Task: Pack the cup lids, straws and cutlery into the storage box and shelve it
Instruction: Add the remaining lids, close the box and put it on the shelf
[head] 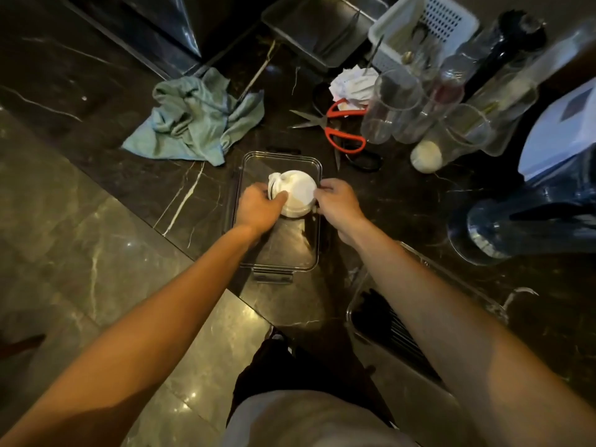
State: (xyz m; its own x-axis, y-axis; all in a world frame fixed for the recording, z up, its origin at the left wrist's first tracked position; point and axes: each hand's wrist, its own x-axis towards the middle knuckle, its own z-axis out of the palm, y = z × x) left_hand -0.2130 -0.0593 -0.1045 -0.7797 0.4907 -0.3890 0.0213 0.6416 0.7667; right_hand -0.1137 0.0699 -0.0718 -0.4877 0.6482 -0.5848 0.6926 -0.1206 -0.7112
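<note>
A clear rectangular storage box [310, 253] with latch clips lies open on the dark marble counter near its front edge. A stack of white cup lids [298, 190] is inside it, over the far half. My left hand [258, 206] grips the stack's left side, thumb across the top. My right hand [338, 203] pinches the stack's right edge at the box's right wall. A white perforated basket [392, 33] at the back right holds cutlery-like items, blurred. No straws can be made out.
A green cloth [193, 119] lies back left. Red-handled scissors [342, 130], crumpled paper [353, 83], several clear cups and bottles [393, 106] and a blender jug [516, 227] crowd the right. A metal tray [322, 27] sits behind. A sink drain grate [396, 327] is at front right.
</note>
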